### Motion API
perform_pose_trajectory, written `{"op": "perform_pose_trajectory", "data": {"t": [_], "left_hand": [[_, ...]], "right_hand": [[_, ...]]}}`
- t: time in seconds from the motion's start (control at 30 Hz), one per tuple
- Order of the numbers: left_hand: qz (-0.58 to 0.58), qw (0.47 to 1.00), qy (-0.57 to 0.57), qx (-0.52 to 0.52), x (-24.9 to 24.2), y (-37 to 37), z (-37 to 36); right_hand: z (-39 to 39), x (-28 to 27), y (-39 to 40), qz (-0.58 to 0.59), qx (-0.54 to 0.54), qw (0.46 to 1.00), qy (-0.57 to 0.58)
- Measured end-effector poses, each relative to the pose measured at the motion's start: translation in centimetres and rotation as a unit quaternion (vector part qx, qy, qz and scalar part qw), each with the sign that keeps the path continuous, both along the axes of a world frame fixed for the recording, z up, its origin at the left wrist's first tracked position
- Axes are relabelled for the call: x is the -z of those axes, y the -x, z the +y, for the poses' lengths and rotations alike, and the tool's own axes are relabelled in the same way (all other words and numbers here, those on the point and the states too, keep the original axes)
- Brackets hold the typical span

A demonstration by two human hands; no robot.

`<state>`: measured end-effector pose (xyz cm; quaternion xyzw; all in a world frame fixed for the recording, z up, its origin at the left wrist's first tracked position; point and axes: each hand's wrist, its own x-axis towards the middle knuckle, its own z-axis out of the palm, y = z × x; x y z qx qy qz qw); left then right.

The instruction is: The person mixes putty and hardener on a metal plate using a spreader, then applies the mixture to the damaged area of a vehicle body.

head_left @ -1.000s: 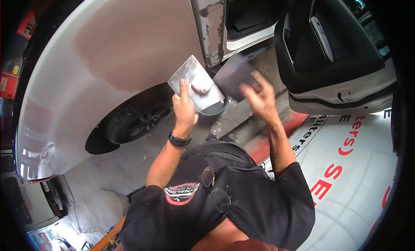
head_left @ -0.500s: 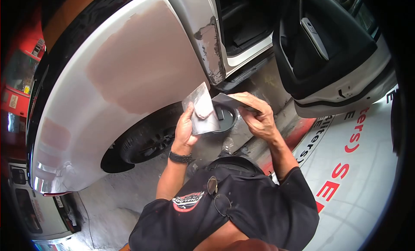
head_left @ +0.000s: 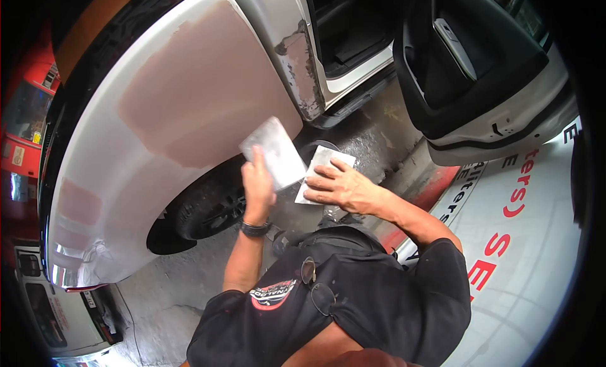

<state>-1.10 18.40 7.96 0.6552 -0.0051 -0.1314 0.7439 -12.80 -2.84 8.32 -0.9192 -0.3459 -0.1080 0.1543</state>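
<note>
My left hand (head_left: 257, 184) grips a flat metal plate (head_left: 273, 151) and holds it up in front of the car's wheel arch. My right hand (head_left: 339, 185) holds a second flat blade (head_left: 319, 172) with fingers spread over it, its edge touching the plate's lower right side. The white car fender (head_left: 126, 146) behind them carries a large brownish patch of filler (head_left: 196, 89). A dark round container (head_left: 315, 149) on the ground is mostly hidden behind the two blades.
A black front wheel (head_left: 208, 209) sits under the arch. The open car door (head_left: 480, 70) hangs at the upper right above the sill (head_left: 353, 76). The floor on the right is white with red lettering (head_left: 499, 240). Another vehicle's corner (head_left: 57, 304) shows at lower left.
The plate has turned so its bare back faces me and the putty lump no longer shows. My right hand has dropped and swung its blade flat against the plate's edge, covering the container.
</note>
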Motion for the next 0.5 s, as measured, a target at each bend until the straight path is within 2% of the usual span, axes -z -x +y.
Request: {"op": "perform_pose_trajectory", "data": {"t": [0.03,0.1,0.13,0.23,0.3,0.33,0.37,0.4,0.43,0.5], "left_hand": [[0.033,0.992,0.119,-0.020,-2.0,-0.3,0.0],[0.042,0.968,0.247,-0.002,-3.2,-1.4,1.2],[0.044,0.974,0.222,-0.007,-2.0,-1.6,1.4],[0.152,0.930,0.336,0.015,0.3,0.4,-0.1],[0.232,0.857,0.448,0.107,1.5,1.7,-0.6],[0.236,0.822,0.503,0.124,2.5,2.0,-0.8],[0.239,0.784,0.556,0.138,3.5,2.1,-0.9],[0.159,0.825,0.507,0.190,2.5,2.3,-0.9],[0.166,0.883,0.424,0.110,1.5,2.9,-1.3],[0.199,0.904,0.376,0.047,1.8,2.7,-0.8]], "right_hand": [[-0.5,0.2,0.1,0.012,0.002,1.000,-0.004],[-1.2,-1.2,0.4,0.046,0.018,0.992,-0.116],[-1.4,-2.5,0.3,0.033,0.016,0.983,-0.179],[-0.3,-5.1,-0.3,-0.016,-0.002,0.935,-0.355],[1.8,-5.6,-0.6,-0.027,-0.003,0.894,-0.447],[2.7,-4.8,-1.2,-0.044,-0.040,0.885,-0.462],[3.0,-4.0,-1.4,-0.037,-0.044,0.909,-0.413],[3.2,-3.7,-1.1,-0.025,-0.006,0.941,-0.338],[3.4,-3.6,-0.9,-0.014,0.028,0.966,-0.258],[2.5,-1.1,-2.0,-0.011,0.084,0.972,-0.218]]}}
